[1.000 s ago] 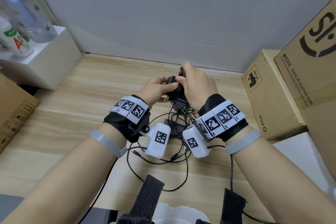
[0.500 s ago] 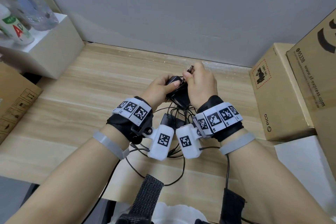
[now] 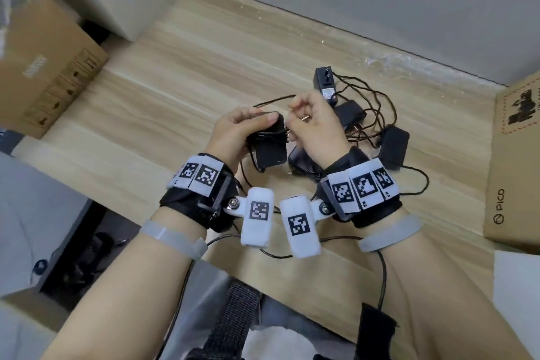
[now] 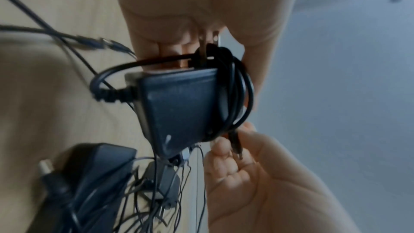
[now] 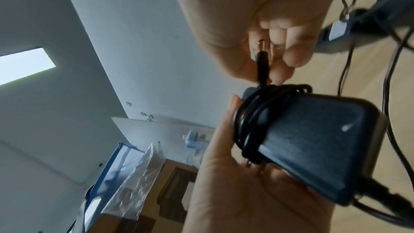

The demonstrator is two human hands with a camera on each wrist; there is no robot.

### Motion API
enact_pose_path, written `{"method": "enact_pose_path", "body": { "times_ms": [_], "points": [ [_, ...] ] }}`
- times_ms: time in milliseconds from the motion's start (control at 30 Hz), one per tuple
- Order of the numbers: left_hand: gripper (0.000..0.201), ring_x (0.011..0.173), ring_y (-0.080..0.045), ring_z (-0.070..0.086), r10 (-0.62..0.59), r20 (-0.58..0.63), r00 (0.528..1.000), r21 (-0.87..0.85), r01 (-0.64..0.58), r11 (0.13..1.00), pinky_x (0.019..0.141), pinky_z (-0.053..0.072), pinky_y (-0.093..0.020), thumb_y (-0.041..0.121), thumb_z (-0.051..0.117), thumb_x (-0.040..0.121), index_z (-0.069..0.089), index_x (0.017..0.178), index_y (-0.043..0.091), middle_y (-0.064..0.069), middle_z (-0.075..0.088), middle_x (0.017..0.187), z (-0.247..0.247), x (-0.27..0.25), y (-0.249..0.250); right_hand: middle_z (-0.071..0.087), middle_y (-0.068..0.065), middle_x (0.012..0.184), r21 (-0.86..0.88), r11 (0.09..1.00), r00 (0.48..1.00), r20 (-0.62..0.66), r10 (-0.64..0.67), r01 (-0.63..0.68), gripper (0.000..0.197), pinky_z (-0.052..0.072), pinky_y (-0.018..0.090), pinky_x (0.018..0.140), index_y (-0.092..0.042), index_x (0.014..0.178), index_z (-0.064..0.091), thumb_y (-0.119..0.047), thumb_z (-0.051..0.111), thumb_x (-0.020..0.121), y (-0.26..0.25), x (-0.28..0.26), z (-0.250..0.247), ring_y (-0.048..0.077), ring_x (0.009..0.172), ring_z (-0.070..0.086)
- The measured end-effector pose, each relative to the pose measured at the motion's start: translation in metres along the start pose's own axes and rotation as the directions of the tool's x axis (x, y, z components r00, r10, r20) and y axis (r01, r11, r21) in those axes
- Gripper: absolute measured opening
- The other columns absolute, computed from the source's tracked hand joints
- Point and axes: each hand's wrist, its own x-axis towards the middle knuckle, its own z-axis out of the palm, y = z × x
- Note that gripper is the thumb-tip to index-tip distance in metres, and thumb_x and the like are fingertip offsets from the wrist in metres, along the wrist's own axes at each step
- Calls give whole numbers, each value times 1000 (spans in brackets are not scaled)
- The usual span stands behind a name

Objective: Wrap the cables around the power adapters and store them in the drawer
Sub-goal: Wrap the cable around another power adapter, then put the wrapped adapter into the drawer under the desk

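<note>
Setting, head view: pale wooden surface (image 3: 181,96) against a grey wall; cardboard boxes (image 3: 514,161) at 3 o'clock and another box (image 3: 43,67) at 9 o'clock.
Head view, left hand: the left hand (image 3: 236,131) is clamped on a black power adapter (image 3: 268,146) just above the surface, thumb on top, likely to keep the body steady as a spool.
Head view, right hand: the right hand (image 3: 315,123) is closed at the adapter's 3 o'clock side, touching it, pinching the cable end.
Head view, remainder: unwrapped adapters (image 3: 391,146) in a loose cable tangle (image 3: 377,108) lie from 12 to 3 o'clock of the hands, not yet wound. No drawer is clearly in view.
Left wrist view, coil: the cable (image 4: 237,91) runs in several turns round the adapter's plug end, just beside the metal prongs (image 4: 210,42), which seem to stop the turns sliding off.
Left wrist view, tip: the barrel plug (image 4: 235,144) sits at 5 o'clock of the coil, between the right hand's fingertips (image 4: 221,148).
Right wrist view, grip: the barrel plug is pinched at 12 o'clock of the coil; the left palm cups the adapter from below.
Judgement: winding looks nearly complete; the loose tip probably needs tucking under a turn so that it holds.
</note>
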Motion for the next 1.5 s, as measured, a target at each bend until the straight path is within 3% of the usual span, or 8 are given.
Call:
{"method": "enact_pose_path", "body": {
  "times_ms": [333,567,700,767,967,1133,1267,1500],
  "points": [
    [17,59,-6,61,118,-194,974,-19,-124,992,58,50,-18,22,60,85,66,71,15,6,66,62,-89,-40,-15,67,6,98,-221,967,917,397,-34,131,31,45,37,88,-17,110,57,-36,39,96,-21,-20,94,23,94,59],
    [20,59,5,59,163,-286,944,108,-137,985,60,46,-11,36,63,82,54,82,18,17,65,59,-190,-82,-34,54,-10,79,-255,925,780,623,-64,280,32,39,17,71,-13,116,58,-29,57,89,-33,-51,177,9,77,51],
    [68,55,9,55,183,-366,913,148,-137,979,56,42,-7,77,63,50,52,83,20,21,62,57,-248,-116,-46,45,-14,65,-239,937,774,632,-50,255,27,34,13,61,-13,110,58,-28,59,88,-28,-78,242,2,65,46],
    [37,55,9,54,173,-405,898,178,-108,978,57,42,-7,57,61,77,51,82,22,15,61,62,-274,-129,-58,43,-14,63,-203,952,771,635,-50,230,24,35,10,59,-12,107,58,-25,60,87,-21,-91,271,-4,60,47],
    [9,63,4,52,83,-605,792,195,46,980,57,42,-6,16,54,91,48,98,15,6,51,85,-381,-159,-128,40,-16,68,-238,964,736,673,77,116,18,33,12,60,-8,102,55,-20,58,89,31,-124,380,-2,62,39],
    [43,117,-22,46,96,-845,527,264,255,930,98,34,-21,28,55,91,46,124,2,-13,48,125,-457,-166,-193,43,-7,68,-319,927,738,574,355,-197,15,25,16,54,-22,80,46,-29,55,90,99,-121,443,2,57,36],
    [71,136,-22,23,0,-942,335,167,468,868,104,17,-24,34,58,87,22,141,5,-12,26,146,-480,-167,-223,42,1,62,-351,854,727,456,513,-383,25,30,22,45,-19,73,42,-30,51,93,134,-115,473,3,35,36],
    [106,142,-25,5,-238,-890,389,30,570,821,112,5,-35,16,71,78,-10,146,13,-8,1,156,-479,-161,-260,41,1,57,-431,784,721,346,600,-446,32,31,29,46,-20,69,37,-40,50,91,175,-103,519,10,37,37]
  ]
}}
